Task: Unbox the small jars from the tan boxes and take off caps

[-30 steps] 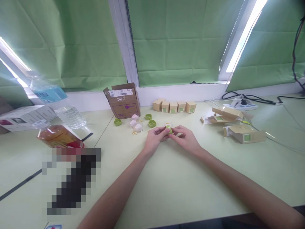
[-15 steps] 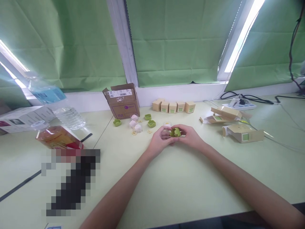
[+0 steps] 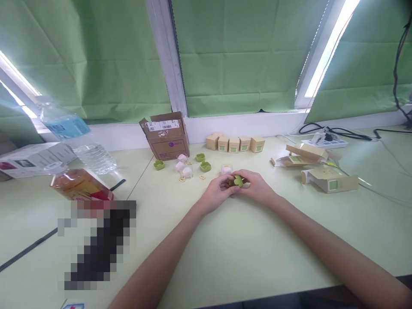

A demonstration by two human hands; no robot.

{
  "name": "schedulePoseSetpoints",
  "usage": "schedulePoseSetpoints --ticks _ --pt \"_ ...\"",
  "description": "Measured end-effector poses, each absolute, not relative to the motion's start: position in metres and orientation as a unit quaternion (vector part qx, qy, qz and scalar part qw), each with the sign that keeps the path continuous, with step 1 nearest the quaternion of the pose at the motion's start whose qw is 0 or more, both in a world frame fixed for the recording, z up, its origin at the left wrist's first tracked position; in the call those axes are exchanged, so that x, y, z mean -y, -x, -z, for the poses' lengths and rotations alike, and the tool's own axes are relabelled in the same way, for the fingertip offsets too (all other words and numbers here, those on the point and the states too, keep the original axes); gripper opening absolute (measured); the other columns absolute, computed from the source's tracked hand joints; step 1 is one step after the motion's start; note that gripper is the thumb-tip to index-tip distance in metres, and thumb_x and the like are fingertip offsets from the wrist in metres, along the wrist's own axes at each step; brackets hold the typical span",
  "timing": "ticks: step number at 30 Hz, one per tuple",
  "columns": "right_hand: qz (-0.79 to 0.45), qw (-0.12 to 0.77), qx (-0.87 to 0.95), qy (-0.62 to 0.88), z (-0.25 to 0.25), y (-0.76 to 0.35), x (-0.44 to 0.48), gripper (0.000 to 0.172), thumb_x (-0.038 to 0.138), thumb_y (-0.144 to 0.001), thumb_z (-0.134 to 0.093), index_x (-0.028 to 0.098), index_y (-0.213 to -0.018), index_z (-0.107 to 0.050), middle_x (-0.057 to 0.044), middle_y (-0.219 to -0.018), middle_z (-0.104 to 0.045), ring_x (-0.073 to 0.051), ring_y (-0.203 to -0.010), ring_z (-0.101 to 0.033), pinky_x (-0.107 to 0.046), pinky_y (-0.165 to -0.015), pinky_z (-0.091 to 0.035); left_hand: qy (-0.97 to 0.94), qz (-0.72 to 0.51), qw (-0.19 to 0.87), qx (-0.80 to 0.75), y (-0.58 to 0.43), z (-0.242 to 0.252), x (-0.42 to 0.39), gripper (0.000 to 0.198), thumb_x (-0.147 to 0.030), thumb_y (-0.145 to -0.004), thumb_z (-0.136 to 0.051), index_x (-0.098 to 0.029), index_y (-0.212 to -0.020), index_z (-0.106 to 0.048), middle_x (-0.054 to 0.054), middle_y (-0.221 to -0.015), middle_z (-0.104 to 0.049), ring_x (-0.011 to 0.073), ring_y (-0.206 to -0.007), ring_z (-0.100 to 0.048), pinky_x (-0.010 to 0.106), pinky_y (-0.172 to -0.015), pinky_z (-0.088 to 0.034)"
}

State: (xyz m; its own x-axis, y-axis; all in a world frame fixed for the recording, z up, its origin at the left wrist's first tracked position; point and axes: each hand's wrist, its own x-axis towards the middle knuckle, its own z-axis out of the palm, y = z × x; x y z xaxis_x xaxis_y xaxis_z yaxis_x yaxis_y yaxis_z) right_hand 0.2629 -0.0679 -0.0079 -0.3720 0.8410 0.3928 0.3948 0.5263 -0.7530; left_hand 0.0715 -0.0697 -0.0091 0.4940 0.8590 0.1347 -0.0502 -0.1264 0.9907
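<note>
At the middle of the pale table (image 3: 238, 257), a little short of the window sill, the left hand (image 3: 216, 194) and the right hand (image 3: 259, 189) come together around a green case (image 3: 237, 181). Each pinches it between thumb and fingertips, low over the tabletop; whether it is closed I cannot tell. Behind them, five tan boxes (image 3: 236, 143) stand shut in a row along the sill, which reads as the finished share. What looks left is more: the loose green cases (image 3: 205, 166) and the clear cups (image 3: 184, 166) with pale pieces lie beside the brown carton (image 3: 165, 135), one clear cup (image 3: 227, 168) sits just behind the hands, and the opened tan boxes (image 3: 328, 180) lie unfilled, well off to the right.
</note>
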Motion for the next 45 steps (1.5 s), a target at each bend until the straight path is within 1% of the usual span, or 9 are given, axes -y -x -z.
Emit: schedulePoseSetpoints --ticks 7,14,21,25,30,32,35,38,45 --pt "-0.267 0.404 0.78 0.396 0.01 -0.263 0.067 0.037 0.034 -0.082 -0.073 0.026 -0.118 -0.069 -0.006 -0.113 -0.073 -0.025 -0.101 -0.069 -0.04 -0.088 -0.059 -0.677 -0.376 0.545 -0.322 -0.072 0.007 0.073 0.024 -0.04 -0.087 -0.071 -0.018 -0.092 -0.064 0.002 -0.089 -0.062 0.0147 -0.078 -0.061 0.03 -0.074 -0.056" --pt "-0.192 0.41 0.798 0.398 0.011 -0.26 0.067 0.036 0.038 -0.085 -0.074 0.025 -0.118 -0.067 -0.007 -0.108 -0.071 -0.025 -0.096 -0.067 -0.04 -0.083 -0.058 -0.66 -0.421 0.525 -0.334 -0.075 0.008 0.073 0.019 -0.032 -0.089 -0.064 -0.018 -0.102 -0.066 0.007 -0.099 -0.066 0.0179 -0.082 -0.065 0.032 -0.071 -0.06" --pt "-0.151 0.383 0.831 0.374 0.015 -0.262 0.065 0.038 0.038 -0.088 -0.072 0.028 -0.124 -0.065 -0.008 -0.112 -0.068 -0.027 -0.098 -0.067 -0.04 -0.082 -0.058 -0.678 -0.396 0.493 -0.375 -0.075 0.01 0.07 0.013 -0.021 -0.083 -0.063 -0.016 -0.079 -0.073 0.004 -0.078 -0.07 0.0185 -0.073 -0.068 0.033 -0.075 -0.06" --pt "-0.152 0.372 0.835 0.377 0.013 -0.262 0.064 0.036 0.038 -0.089 -0.071 0.029 -0.123 -0.065 -0.008 -0.109 -0.068 -0.025 -0.092 -0.066 -0.039 -0.08 -0.057 -0.683 -0.423 0.469 -0.366 -0.076 0.011 0.072 0.011 -0.024 -0.083 -0.065 -0.017 -0.087 -0.073 0.004 -0.084 -0.072 0.0173 -0.07 -0.069 0.032 -0.069 -0.061" --pt "-0.154 0.4 0.807 0.406 0.005 -0.271 0.061 0.037 0.05 -0.088 -0.072 0.026 -0.116 -0.067 -0.008 -0.106 -0.069 -0.025 -0.089 -0.065 -0.039 -0.078 -0.057 -0.653 -0.466 0.439 -0.405 -0.074 0.013 0.073 0.02 -0.035 -0.085 -0.067 -0.017 -0.076 -0.064 0.002 -0.07 -0.066 0.0178 -0.065 -0.068 0.03 -0.058 -0.06" --pt "-0.154 0.437 0.774 0.431 0.002 -0.277 0.06 0.041 0.055 -0.086 -0.072 0.026 -0.115 -0.068 -0.008 -0.106 -0.068 -0.024 -0.089 -0.065 -0.038 -0.075 -0.058 -0.672 -0.476 0.386 -0.416 -0.068 0.012 0.07 0.022 -0.038 -0.09 -0.062 -0.018 -0.082 -0.066 0.004 -0.074 -0.068 0.0175 -0.067 -0.067 0.029 -0.058 -0.058" --pt "-0.139 0.486 0.722 0.472 0.0 -0.282 0.057 0.047 0.06 -0.082 -0.074 0.025 -0.113 -0.07 -0.008 -0.108 -0.066 -0.024 -0.09 -0.064 -0.036 -0.068 -0.058 -0.724 -0.479 0.216 -0.448 -0.058 0.01 0.061 0.025 -0.037 -0.096 -0.055 -0.018 -0.092 -0.07 0.006 -0.088 -0.071 0.0162 -0.071 -0.063 0.029 -0.065 -0.053" --pt "-0.148 0.499 0.69 0.503 0.004 -0.285 0.053 0.053 0.064 -0.079 -0.074 0.025 -0.114 -0.072 -0.008 -0.106 -0.064 -0.022 -0.086 -0.064 -0.037 -0.068 -0.058 -0.735 -0.451 0.089 -0.498 -0.049 0.009 0.053 0.023 -0.034 -0.097 -0.054 -0.019 -0.093 -0.071 0.006 -0.089 -0.07 0.0165 -0.07 -0.059 0.031 -0.069 -0.047" --pt "-0.29 0.533 0.616 0.502 0.016 -0.272 0.049 0.061 0.06 -0.072 -0.082 0.022 -0.116 -0.066 -0.006 -0.103 -0.072 -0.022 -0.085 -0.066 -0.038 -0.075 -0.058 -0.741 -0.324 -0.084 -0.582 -0.038 0.014 0.047 0.011 -0.03 -0.089 -0.063 -0.021 -0.089 -0.071 0.011 -0.098 -0.068 0.0306 -0.098 -0.059 0.047 -0.091 -0.039"
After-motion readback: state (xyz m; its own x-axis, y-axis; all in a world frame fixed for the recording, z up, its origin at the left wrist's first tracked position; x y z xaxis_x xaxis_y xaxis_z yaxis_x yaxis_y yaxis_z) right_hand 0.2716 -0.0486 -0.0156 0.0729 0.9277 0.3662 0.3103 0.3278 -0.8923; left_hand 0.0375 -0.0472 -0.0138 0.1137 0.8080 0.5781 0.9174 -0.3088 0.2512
